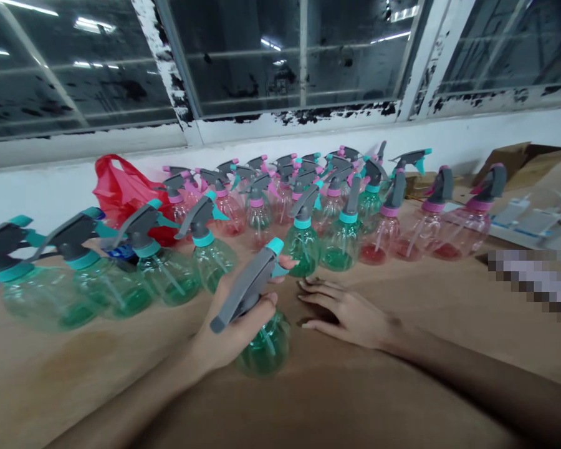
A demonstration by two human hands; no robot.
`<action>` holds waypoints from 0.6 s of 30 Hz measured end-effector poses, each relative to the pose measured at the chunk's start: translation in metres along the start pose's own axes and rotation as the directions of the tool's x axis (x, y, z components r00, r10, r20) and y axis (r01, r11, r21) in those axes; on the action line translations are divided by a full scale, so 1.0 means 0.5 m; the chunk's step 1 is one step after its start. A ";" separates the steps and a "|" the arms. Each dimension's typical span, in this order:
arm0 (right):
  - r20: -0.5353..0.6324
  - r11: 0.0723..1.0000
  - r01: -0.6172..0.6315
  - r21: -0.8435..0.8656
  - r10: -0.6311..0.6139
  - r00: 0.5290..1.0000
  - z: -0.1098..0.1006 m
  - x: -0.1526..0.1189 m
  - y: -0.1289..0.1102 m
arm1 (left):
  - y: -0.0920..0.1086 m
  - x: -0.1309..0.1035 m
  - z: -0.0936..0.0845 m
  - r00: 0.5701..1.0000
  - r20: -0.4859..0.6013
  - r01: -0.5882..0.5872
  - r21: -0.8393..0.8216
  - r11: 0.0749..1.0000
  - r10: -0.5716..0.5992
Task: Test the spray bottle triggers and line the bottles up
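Observation:
My left hand (236,318) is wrapped round the neck and trigger of a green spray bottle (264,349), which stands near the middle of the table. Its grey sprayer head with a turquoise nozzle tilts up and away from me. To the right of that bottle, my right hand (346,308) rests on the tabletop with its fingers stretched out and nothing in them. Just beyond both hands stand more green spray bottles (302,246) with turquoise collars. Clear green ones (168,277) line up on the left, and pink ones (376,240) stand to the right.
Several rows of pink and green bottles fill the table's (430,318) far side. Behind them at left sits a red plastic bag (126,187). An opened cardboard box (518,165) and white power strips (533,215) lie at the right. A wall with windows (290,56) bounds the back.

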State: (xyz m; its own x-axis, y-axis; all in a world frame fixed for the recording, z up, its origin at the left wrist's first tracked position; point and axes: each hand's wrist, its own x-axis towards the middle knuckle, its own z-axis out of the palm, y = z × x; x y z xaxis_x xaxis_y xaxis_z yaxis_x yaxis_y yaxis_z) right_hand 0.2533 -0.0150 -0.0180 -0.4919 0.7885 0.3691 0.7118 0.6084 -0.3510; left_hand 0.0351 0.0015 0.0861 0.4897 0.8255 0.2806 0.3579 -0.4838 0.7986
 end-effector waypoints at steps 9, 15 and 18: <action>0.021 1.000 -0.011 0.028 0.011 1.000 -0.003 -0.003 0.002 | -0.007 -0.005 0.002 1.000 0.000 -0.008 -0.041 0.999 0.008; 0.011 1.000 -0.001 0.024 0.001 1.000 0.001 -0.004 0.005 | 0.001 -0.015 -0.004 0.999 0.038 -0.005 0.005 1.000 0.004; 0.015 1.000 0.003 0.022 -0.004 1.000 0.004 -0.004 0.008 | 0.009 -0.016 -0.003 0.999 0.049 -0.017 0.042 0.999 0.015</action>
State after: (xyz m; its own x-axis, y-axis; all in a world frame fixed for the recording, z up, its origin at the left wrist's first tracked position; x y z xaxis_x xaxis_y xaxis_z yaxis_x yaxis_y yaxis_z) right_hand 0.2561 -0.0141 -0.0219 -0.5021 0.7877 0.3571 0.6992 0.6127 -0.3684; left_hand 0.0316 -0.0069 0.0882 0.5339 0.8026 0.2662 0.3826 -0.5100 0.7704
